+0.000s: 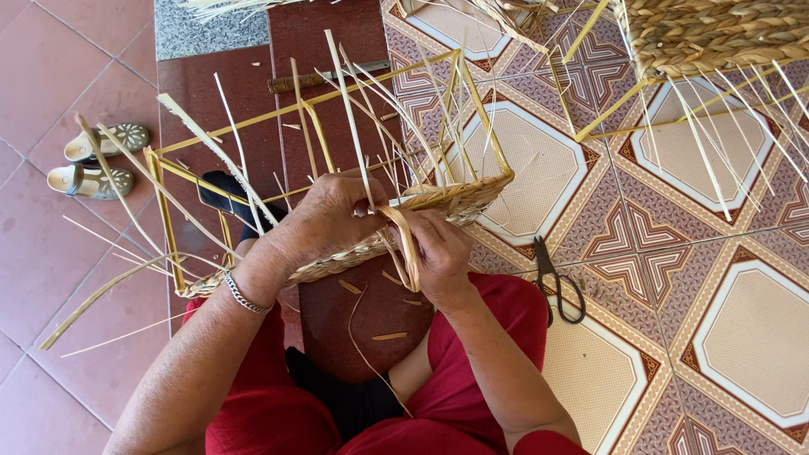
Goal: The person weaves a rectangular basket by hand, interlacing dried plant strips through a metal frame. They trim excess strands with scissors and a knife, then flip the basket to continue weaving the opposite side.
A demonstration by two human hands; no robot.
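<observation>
Both hands grip the woven rim of an unfinished basket (pixel 438 202) held over the person's lap. The left hand (pixel 324 221) clamps the rim, while the right hand (pixel 440 253) pinches a flat straw strand (pixel 403 240), apparently folding it downward. Black scissors (pixel 556 282) lie nearby on the patterned floor (pixel 742 329).

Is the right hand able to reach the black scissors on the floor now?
Probably yes, but not at once. The scissors lie bare on the tiled floor beside the right hand, with nothing between, but that hand is pinching a straw strand of the half-woven basket.
</observation>
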